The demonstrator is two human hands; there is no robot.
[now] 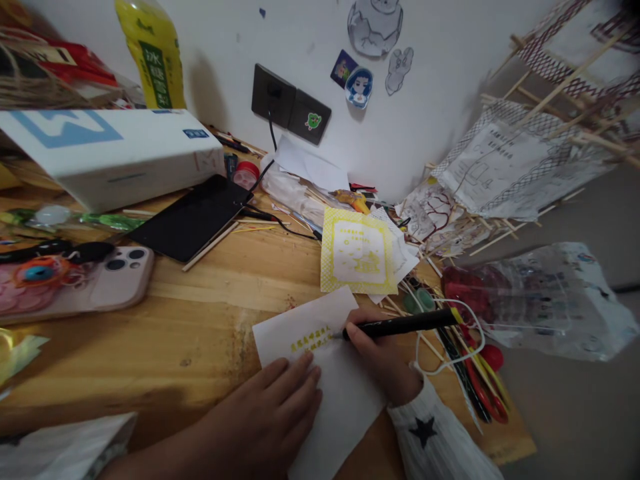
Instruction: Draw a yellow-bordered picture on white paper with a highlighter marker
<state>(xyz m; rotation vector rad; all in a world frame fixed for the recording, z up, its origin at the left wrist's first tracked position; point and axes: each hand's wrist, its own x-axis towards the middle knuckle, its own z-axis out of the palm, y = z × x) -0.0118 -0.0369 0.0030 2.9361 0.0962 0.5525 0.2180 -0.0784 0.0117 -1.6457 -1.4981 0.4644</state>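
A sheet of white paper (pixel 345 393) lies on the wooden table with two short rows of yellow-green handwritten characters near its top. My right hand (pixel 377 353) is closed round a black marker (pixel 410 325) with a yellow end, its tip at the end of the lower row. My left hand (pixel 270 407) rests flat on the sheet's left side, fingers stretched out just below the writing. Just beyond the sheet lies a paper (pixel 359 250) with a yellow patterned border and a yellow drawing.
A black tablet (pixel 193 217), a pink phone (pixel 120 277) and a white box (pixel 150 160) sit to the left. Red-handled scissors (pixel 493 393), sticks and a white cord (pixel 483 333) crowd the right edge. A stick frame with drawn papers (pixel 500 160) stands at the upper right.
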